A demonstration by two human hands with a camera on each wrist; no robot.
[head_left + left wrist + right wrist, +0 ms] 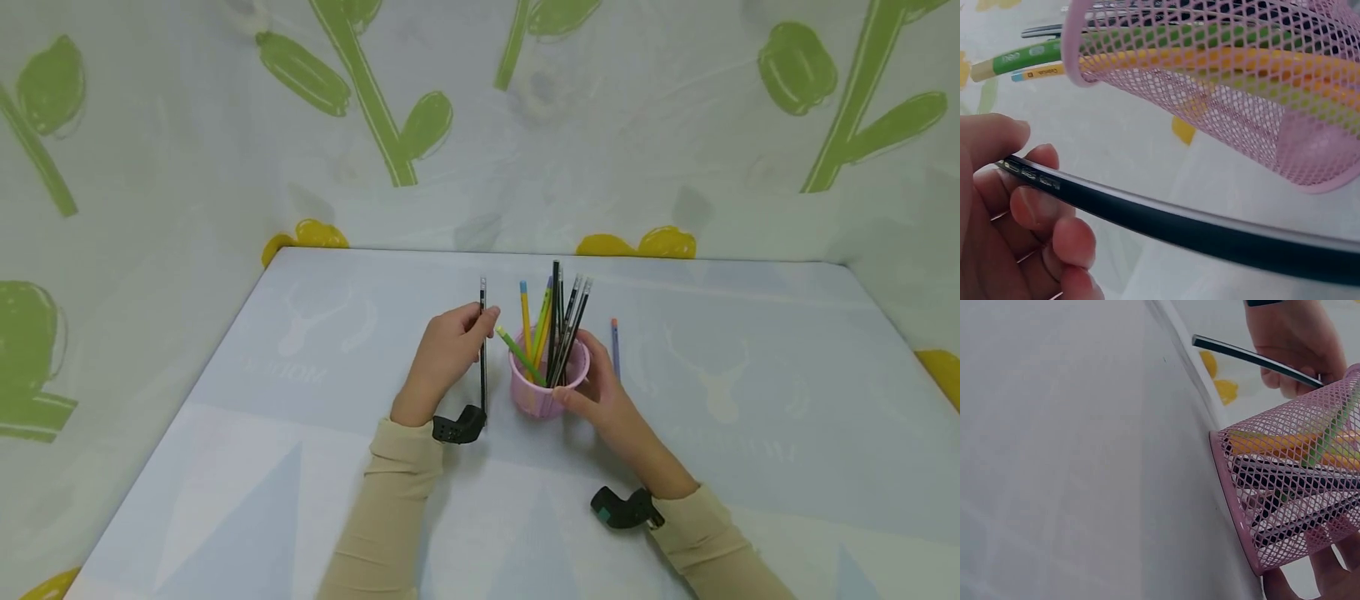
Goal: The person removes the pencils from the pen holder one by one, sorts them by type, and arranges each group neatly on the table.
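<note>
My left hand (447,346) pinches a black pencil (1166,215) near its upper end, between thumb and fingers. The pencil points down beside the pink mesh pencil cup (537,403), left of it in the head view. My right hand (604,402) holds the cup from its right side, thumb at the near rim and fingers behind. Several black pencils (573,329), yellow and green ones, stand in the cup. A green pencil (512,343) leans out over the left rim. In the right wrist view the cup's base (1235,506) meets the tabletop.
A blue pencil with an orange end (616,346) lies on the table (300,500) just right of the cup, partly behind my right hand. A wall covering with green plant prints (600,167) rises behind the table's far edge. Each wrist wears a black camera (460,425).
</note>
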